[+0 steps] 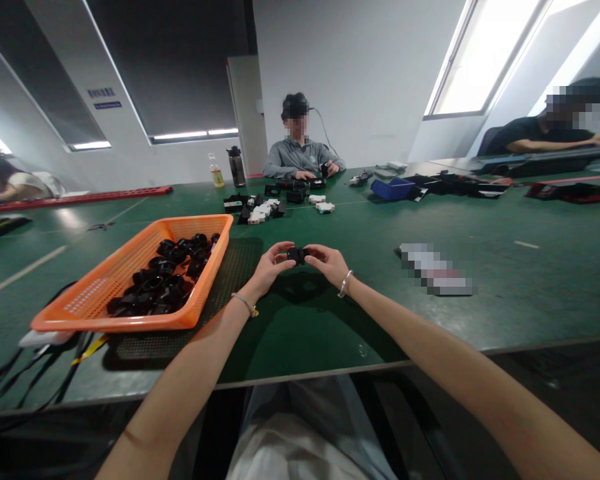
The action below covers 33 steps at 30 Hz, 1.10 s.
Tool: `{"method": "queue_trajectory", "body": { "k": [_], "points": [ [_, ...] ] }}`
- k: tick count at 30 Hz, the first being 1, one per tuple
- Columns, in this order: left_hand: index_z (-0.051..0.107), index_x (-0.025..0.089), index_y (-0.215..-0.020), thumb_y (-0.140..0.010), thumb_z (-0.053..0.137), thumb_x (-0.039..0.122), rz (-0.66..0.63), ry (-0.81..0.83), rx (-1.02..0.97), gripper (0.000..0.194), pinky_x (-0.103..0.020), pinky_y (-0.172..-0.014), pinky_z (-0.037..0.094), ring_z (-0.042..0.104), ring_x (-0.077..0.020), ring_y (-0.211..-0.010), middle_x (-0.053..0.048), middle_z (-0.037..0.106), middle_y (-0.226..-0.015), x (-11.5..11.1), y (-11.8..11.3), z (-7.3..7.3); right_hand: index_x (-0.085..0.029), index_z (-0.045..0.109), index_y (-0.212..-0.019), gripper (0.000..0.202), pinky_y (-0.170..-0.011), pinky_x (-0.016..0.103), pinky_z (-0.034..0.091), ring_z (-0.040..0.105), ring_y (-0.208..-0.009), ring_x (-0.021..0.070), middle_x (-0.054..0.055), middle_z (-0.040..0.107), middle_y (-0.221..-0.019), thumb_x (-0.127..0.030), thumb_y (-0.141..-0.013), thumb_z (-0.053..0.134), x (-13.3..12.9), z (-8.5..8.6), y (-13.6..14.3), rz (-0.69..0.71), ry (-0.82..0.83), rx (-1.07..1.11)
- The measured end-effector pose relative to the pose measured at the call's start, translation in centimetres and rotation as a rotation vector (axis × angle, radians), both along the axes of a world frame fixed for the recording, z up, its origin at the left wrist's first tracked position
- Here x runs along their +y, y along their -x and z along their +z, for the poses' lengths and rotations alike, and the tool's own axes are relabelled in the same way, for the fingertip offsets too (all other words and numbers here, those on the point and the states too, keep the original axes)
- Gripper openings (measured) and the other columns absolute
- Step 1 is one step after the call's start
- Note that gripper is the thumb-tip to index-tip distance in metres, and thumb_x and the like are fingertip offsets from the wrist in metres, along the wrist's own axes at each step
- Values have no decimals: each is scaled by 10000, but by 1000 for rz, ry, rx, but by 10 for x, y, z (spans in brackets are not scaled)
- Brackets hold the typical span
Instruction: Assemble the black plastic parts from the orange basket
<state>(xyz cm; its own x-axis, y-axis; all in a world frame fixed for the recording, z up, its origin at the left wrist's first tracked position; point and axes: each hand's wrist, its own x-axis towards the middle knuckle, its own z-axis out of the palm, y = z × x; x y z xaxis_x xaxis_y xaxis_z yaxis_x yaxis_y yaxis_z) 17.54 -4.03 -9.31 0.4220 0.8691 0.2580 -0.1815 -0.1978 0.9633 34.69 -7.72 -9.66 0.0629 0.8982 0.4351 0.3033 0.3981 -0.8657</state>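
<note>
Above the green table, a small black part is held between both hands. My left hand pinches its left side with thumb and fingers. On its right side, my right hand grips it with the thumb and index finger. The part's finer shape is too small to tell. To the left of my left hand stands an orange basket with several black round plastic parts in it.
Farther back lie white parts and a blue box. A blurred flat item lies at the right. A bottle and a dark flask stand near a person across the table. Cables hang at the left edge.
</note>
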Motion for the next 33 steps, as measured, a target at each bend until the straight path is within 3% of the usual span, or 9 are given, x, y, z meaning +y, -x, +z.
{"method": "queue_trajectory", "body": {
  "k": [4,12,19,26,33],
  "points": [
    [579,163,-1058,-604,723,291,2,100,8,494,-212,-649,450,564,-126,-829,-73,584,-1084,-2,-2,1,-179,667,-869,292,-700,335,488,596,-670,164,32,672,-761,-371,-650,634,1,-1,1,19,-15,12],
    [609,110,-882,-660,679,362,103,114,210,343,-180,-485,370,565,-104,-651,-48,626,-799,-3,-5,6,-179,655,-916,306,-712,342,489,592,-685,166,40,667,-797,-359,-670,620,3,-5,-2,3,-24,-26],
    [611,120,-865,-632,688,309,115,34,249,309,-199,-557,400,546,-96,-633,-6,619,-720,-5,-4,8,-174,645,-903,290,-735,349,488,599,-719,174,50,663,-827,-357,-683,595,2,-4,-1,-9,-23,-34],
    [612,114,-945,-618,707,279,117,-79,287,378,-270,-766,450,587,-137,-779,-43,651,-832,-3,-3,4,-175,644,-868,281,-632,311,480,565,-612,147,18,641,-709,-383,-689,582,-1,1,0,-2,3,-14],
    [599,143,-971,-624,711,281,179,-296,403,390,-290,-741,459,579,-161,-799,-63,643,-908,-10,0,10,-174,648,-847,267,-553,291,463,543,-545,140,14,633,-652,-373,-684,576,0,1,1,17,104,54]
  ]
}}
